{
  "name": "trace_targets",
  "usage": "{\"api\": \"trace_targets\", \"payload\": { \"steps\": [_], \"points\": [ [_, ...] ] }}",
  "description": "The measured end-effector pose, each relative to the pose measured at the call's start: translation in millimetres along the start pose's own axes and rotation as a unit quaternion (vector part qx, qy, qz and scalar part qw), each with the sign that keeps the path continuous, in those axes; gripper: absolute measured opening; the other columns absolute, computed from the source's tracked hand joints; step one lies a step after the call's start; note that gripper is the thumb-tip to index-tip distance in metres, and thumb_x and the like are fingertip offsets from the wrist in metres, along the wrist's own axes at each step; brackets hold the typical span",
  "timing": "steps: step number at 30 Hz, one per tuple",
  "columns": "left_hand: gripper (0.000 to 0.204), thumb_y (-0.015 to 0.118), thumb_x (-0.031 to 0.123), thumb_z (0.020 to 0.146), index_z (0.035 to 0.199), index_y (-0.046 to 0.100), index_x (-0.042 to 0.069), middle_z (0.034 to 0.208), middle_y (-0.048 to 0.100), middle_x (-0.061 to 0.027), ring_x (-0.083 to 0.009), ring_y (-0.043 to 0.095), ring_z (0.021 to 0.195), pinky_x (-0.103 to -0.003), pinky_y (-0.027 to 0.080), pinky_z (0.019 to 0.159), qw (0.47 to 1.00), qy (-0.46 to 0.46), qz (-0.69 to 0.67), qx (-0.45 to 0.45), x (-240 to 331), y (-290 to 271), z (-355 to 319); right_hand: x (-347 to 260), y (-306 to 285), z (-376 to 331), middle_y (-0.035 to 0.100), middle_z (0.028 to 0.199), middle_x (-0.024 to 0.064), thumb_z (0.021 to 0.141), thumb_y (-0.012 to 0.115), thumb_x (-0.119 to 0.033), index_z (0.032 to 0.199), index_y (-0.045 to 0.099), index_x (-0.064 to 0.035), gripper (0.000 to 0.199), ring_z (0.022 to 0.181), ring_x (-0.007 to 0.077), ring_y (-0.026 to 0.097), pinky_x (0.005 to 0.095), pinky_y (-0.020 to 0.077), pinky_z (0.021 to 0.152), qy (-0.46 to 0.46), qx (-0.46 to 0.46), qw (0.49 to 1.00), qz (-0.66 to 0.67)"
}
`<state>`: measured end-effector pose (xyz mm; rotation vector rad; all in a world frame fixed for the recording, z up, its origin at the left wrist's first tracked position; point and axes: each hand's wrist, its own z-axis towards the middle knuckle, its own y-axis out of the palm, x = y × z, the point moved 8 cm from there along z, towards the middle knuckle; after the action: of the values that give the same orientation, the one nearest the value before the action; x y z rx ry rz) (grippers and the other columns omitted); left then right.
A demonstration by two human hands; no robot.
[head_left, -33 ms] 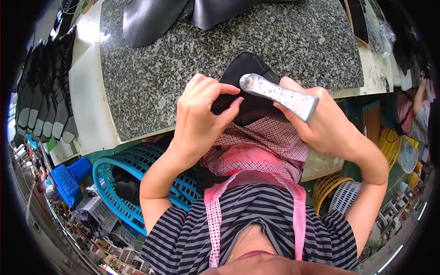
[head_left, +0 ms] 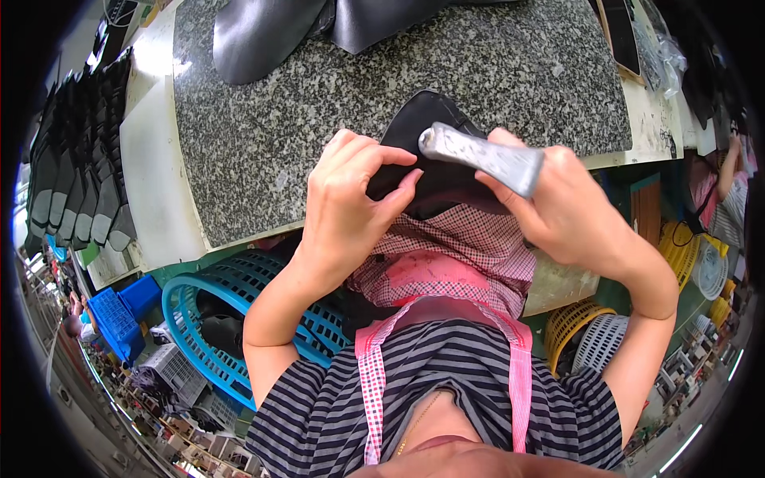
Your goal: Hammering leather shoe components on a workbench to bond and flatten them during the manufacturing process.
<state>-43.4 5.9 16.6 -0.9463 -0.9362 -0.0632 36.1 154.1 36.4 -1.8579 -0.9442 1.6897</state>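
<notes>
hammer (head_left: 484, 157) held; basket (head_left: 170, 309) contains black pieces (head_left: 221, 331)

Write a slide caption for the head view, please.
Right fingers hold a silver tool over a black piece, left fingers at its edge.

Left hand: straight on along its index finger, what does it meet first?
Probably the silver metal hammer: its rounded end lies just beyond the left hand. Depth is unclear; it might pass beneath, over the flat black leather-like piece.

Pale workbench (head_left: 155, 167), speckled stone slab (head_left: 510, 80) on top, glare (head_left: 155, 52) at slab's far left corner, lit tube (head_left: 680, 451) beyond near right corner
</notes>
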Motion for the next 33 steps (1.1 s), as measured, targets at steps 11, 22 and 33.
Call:
{"api": "trace_targets", "payload": {
  "steps": [11, 22, 33],
  "points": [
    [0.017, 0.08, 0.006, 0.075, 0.09, 0.071, 0.003, 0.082, 0.065, -0.0102, -0.028, 0.062, 0.077, -0.037, 0.05, 0.069, 1.0, -0.014, -0.017, -0.011, -4, 7, 3, 24, -31, -5, 0.06, 0.066, 0.0208, 0.101, 0.051, -0.016, 0.115, 0.061, -0.0004, 0.024, 0.062, 0.039, 0.064, 0.0431, 0.0496, 0.055, 0.07, 0.091, 0.993, 0.024],
    [0.02, 0.076, 0.0, 0.08, 0.099, 0.072, 0.006, 0.082, 0.063, -0.01, -0.0271, 0.064, 0.072, -0.035, 0.05, 0.063, 0.995, 0.057, -0.016, 0.084, 19, 42, 33, 51, -28, -18, 0.063, 0.073, 0.0228, 0.102, 0.052, -0.016, 0.116, 0.065, 0.0034, 0.028, 0.066, 0.043, 0.062, 0.046, 0.048, 0.06, 0.042, 0.203, 0.977, 0.044],
    [0.02, 0.081, 0.002, 0.076, 0.095, 0.076, 0.005, 0.072, 0.059, -0.0073, -0.0183, 0.058, 0.064, -0.029, 0.045, 0.057, 0.998, 0.0, 0.013, 0.063, 22, 32, 35, 59, -26, -20, 0.065, 0.076, 0.0229, 0.101, 0.053, -0.018, 0.107, 0.067, 0.0034, 0.026, 0.067, 0.0419, 0.063, 0.0457, 0.0501, 0.06, 0.054, 0.176, 0.98, 0.076]
  ]
}}
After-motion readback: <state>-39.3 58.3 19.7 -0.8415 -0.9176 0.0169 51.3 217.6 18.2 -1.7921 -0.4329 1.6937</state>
